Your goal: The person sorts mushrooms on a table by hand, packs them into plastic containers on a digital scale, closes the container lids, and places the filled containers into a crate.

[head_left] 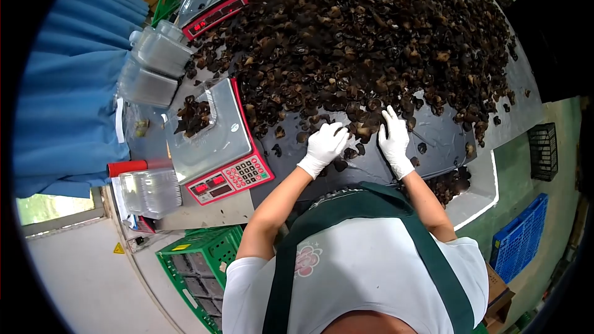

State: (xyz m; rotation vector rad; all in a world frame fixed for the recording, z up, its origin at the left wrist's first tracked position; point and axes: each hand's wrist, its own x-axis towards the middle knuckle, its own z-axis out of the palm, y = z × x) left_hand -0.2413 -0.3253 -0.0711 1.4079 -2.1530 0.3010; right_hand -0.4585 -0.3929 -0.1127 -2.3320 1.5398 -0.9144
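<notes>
One grey table (520,120) bears a broad heap of dark pieces (371,43); too wide a sweep could spill some past the white bin (489,187). At heap's near edge: right hand (396,142) opened, nothing seen held; left hand (325,147) half-curled, cannot tell if gripping.

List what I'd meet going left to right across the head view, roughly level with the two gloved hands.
Blue curtain → nearer red scale → left hand → right hand → black crate.
</notes>
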